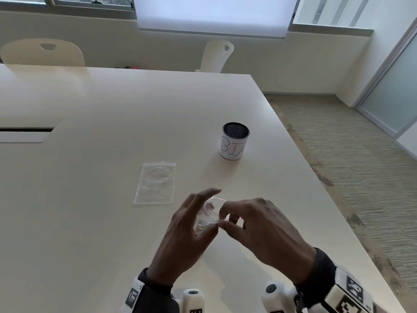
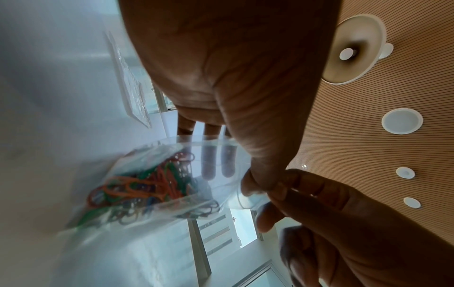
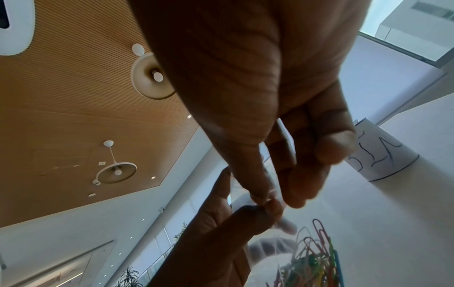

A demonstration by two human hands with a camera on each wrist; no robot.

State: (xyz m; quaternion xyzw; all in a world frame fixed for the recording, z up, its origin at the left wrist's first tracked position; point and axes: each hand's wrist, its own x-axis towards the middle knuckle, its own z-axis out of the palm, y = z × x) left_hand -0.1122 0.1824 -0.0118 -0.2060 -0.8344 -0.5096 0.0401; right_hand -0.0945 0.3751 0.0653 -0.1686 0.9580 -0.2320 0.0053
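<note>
A small clear plastic bag (image 1: 204,222) of coloured paper clips (image 2: 147,186) hangs above the white table (image 1: 112,256), held between both hands. My left hand (image 1: 213,208) holds it with the thumb (image 2: 263,174) on the near side of the rim and the fingers behind the film. My right hand (image 1: 223,219) pinches the same rim between thumb and forefinger (image 3: 260,194), right against the left thumb. The clips (image 3: 314,258) lie bunched in the bag's lower part. The bag's mouth looks parted.
A second clear bag (image 1: 155,182) lies flat on the table ahead of my left hand. A round mesh cup labelled "BIN" (image 1: 234,141) stands further back to the right. The table's right edge (image 1: 316,177) drops to carpet. Two white chairs stand at the far side.
</note>
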